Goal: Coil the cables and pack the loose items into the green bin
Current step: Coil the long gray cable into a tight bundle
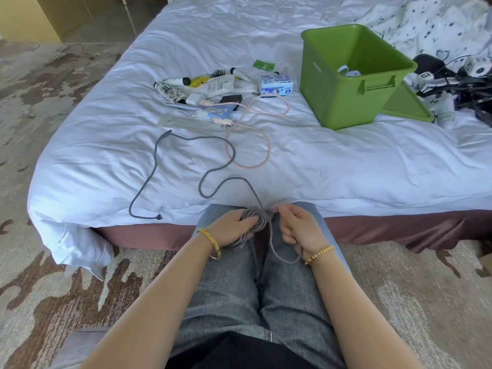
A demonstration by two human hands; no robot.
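A person seated at the foot of a bed [292, 161] winds a grey cable [213, 182] into a coil over the lap — the left hand [234, 225] has its fingers curled round the wound bundle, while the right hand [298, 227] pinches the slack strand and feeds a loop hanging below the wrist. By the look of it the job is at an early stage: part of the grey cable is coiled, but a long tail runs away from the hands across the sheet, snaking up and left before doubling back to a plug end near the mattress edge. A pink cable [255, 134] lies uncoiled beyond it, its loops stretching toward the loose items [213, 86] — tubes, packets, a charger — heaped mid-bed. The green bin [346, 83] stands upright to the right, open, with only a pale item or two visible inside.
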